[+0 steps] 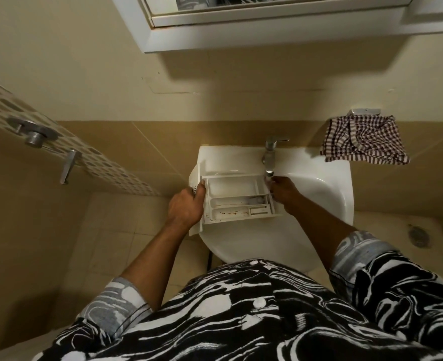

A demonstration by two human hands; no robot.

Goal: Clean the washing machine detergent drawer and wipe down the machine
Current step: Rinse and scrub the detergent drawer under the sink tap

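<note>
A white detergent drawer (237, 198) lies across a white sink (319, 194), its compartments facing up with brownish stains in the near ones. My left hand (186, 205) grips the drawer's left end by its front panel. My right hand (284, 190) holds the drawer's right end, just under the spout of the chrome tap (269, 155). No water stream is plainly visible. The washing machine is not in view.
A checked cloth (364, 143) hangs on the wall right of the sink. A white cabinet (267, 29) hangs overhead. A glass door with metal fittings (37, 135) stands at the left. Beige floor tiles and a floor drain (419, 237) lie below.
</note>
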